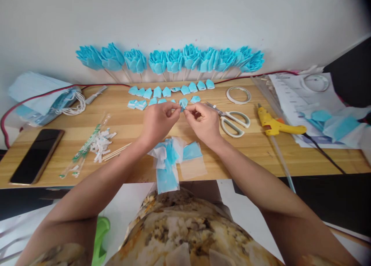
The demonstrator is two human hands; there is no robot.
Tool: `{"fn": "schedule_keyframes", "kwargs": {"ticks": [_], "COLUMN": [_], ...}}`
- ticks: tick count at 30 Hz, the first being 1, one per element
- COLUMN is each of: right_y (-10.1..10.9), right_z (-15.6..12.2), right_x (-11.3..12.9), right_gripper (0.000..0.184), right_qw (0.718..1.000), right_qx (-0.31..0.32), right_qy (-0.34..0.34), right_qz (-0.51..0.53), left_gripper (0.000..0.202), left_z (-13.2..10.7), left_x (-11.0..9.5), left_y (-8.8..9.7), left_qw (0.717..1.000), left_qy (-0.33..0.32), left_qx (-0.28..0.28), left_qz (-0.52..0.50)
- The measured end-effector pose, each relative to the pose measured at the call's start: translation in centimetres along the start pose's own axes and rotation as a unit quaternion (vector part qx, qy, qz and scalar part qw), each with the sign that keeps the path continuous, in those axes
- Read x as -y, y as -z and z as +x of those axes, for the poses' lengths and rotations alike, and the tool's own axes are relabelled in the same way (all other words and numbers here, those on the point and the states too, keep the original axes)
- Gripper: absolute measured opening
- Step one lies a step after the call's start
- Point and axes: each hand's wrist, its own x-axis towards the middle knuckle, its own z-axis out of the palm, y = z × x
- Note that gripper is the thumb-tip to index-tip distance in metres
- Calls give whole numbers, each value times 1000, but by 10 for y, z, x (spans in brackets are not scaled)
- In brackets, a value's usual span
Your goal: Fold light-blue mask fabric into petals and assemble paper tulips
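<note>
A pale wall [185, 14] fills the back, and the wooden desk [116, 107] stretches across in front of it. Along the wall runs a row of blue flowers [174, 61] on thin stems that go down to the desk's back edge. At the right end lie sheets of printed paper [285, 99] with scraps of blue and white cloth over them; at the left end sits a clear bag of pale blue sheets [43, 94], a bundle of white string [74, 105] beside it. The left hand [158, 119] and right hand [204, 121] meet over the middle of the desk. A yellow glue gun [271, 123] lies near the papers, its nozzle towards the wall, and a dark phone [37, 156] lies near the front left corner. Cut pieces of blue and white cloth [171, 157] lie between the forearms, one overhanging the front edge. The scissors [223, 113] rest just beyond the right hand, and a roll of tape [238, 101] lies behind them. Small blue folded pieces [157, 92] form two rows past the hands. Left of the left forearm are white scraps [101, 142] and a few thin sticks [117, 152]. Smallest is the blue petal [183, 102] at the fingertips: each grip is pinched together on it, above the desk.
</note>
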Motion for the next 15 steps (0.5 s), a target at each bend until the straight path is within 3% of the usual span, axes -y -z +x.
{"fn": "schedule_keyframes", "kwargs": {"ticks": [9,15], "right_y": [0,1], "right_z": [0,2], "right_x": [1,5], "right_gripper": [16,13], "right_qw": [1000,996], "right_qx": [4,21], "right_qy": [-2,-64], "right_qz": [8,50], "left_gripper": [15,15], "left_z": [5,8], "left_x": [0,1], "left_y": [1,3], "left_qw": [999,993], "left_qy": [13,41], "left_qx": [17,25], "left_qz": [-38,-104]}}
